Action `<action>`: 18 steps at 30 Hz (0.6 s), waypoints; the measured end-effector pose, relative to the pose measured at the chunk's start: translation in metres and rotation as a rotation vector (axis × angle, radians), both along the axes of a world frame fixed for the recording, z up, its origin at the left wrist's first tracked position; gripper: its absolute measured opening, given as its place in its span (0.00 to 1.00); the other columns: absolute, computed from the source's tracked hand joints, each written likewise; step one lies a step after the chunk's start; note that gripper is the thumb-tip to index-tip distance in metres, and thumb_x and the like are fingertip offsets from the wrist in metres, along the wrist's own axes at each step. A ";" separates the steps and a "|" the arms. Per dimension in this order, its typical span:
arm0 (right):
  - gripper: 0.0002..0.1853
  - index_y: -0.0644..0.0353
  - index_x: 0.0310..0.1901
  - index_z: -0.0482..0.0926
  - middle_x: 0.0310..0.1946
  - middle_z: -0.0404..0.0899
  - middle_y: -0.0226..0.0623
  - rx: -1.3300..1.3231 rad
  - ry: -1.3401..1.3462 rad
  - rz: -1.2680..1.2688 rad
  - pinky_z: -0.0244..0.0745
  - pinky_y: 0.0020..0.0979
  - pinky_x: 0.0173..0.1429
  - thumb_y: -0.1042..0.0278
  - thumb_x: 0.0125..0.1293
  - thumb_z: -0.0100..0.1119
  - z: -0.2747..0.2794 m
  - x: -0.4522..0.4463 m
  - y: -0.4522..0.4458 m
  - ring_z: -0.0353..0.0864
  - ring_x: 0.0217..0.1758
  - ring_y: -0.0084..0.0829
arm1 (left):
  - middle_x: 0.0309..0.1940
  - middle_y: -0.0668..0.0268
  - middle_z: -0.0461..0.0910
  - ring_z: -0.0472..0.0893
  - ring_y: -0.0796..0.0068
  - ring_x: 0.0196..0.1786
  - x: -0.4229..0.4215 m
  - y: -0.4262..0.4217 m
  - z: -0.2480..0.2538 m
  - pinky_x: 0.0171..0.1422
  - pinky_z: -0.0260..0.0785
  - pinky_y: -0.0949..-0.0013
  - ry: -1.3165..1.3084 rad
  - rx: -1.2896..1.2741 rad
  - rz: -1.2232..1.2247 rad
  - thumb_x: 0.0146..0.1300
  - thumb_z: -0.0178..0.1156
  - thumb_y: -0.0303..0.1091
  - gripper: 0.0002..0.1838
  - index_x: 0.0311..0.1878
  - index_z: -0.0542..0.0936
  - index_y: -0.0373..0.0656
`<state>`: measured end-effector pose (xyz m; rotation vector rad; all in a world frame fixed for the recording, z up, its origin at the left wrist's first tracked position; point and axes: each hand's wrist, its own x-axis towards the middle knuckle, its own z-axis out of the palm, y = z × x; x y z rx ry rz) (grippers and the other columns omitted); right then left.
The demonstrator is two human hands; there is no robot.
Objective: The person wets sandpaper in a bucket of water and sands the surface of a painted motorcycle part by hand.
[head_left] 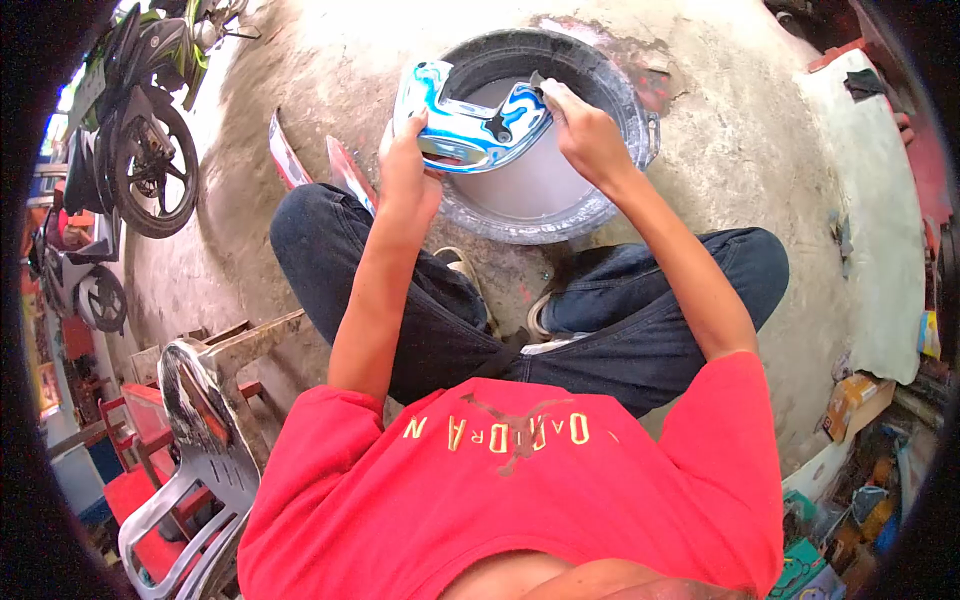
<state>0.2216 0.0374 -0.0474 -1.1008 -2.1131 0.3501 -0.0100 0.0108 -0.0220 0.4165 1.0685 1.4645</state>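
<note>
A curved blue, white and silver panel is held up over a round dark basin of cloudy grey liquid. Around the panel's left end, my left hand has its thumb on the top face. At the panel's right tip, my right hand pinches a small dark piece against the edge; what that piece is cannot be made out. Both hands are above the basin, close to its rim.
Two red and white panels lie left of the basin. Motorcycles stand at the far left, a grey plastic chair at the lower left. A cardboard box and clutter are at the lower right.
</note>
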 end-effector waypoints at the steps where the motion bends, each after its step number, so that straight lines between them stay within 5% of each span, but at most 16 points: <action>1: 0.24 0.63 0.62 0.76 0.64 0.75 0.51 0.030 -0.002 -0.002 0.69 0.39 0.73 0.80 0.63 0.48 -0.005 -0.001 -0.002 0.74 0.69 0.45 | 0.48 0.61 0.79 0.83 0.65 0.47 -0.002 0.001 -0.003 0.46 0.79 0.57 -0.026 0.006 0.016 0.69 0.55 0.29 0.16 0.58 0.73 0.39; 7: 0.27 0.61 0.62 0.76 0.62 0.78 0.49 0.229 -0.020 0.231 0.72 0.41 0.71 0.84 0.60 0.51 0.026 -0.031 -0.044 0.78 0.66 0.42 | 0.49 0.60 0.80 0.83 0.65 0.46 -0.007 0.002 0.003 0.47 0.80 0.59 0.032 0.044 0.003 0.69 0.56 0.29 0.18 0.60 0.72 0.37; 11: 0.22 0.65 0.61 0.76 0.61 0.78 0.51 -0.033 -0.010 -0.130 0.72 0.39 0.70 0.80 0.65 0.47 0.004 0.007 0.009 0.77 0.66 0.46 | 0.50 0.60 0.80 0.83 0.66 0.48 0.001 -0.003 0.015 0.48 0.79 0.60 0.007 0.012 0.019 0.69 0.56 0.29 0.18 0.61 0.72 0.37; 18: 0.27 0.63 0.62 0.76 0.62 0.78 0.47 0.239 -0.022 0.201 0.72 0.41 0.70 0.82 0.59 0.53 0.028 -0.040 -0.061 0.78 0.66 0.43 | 0.51 0.60 0.79 0.82 0.66 0.50 -0.008 0.006 -0.007 0.51 0.78 0.59 0.026 0.076 0.002 0.69 0.56 0.29 0.18 0.61 0.71 0.37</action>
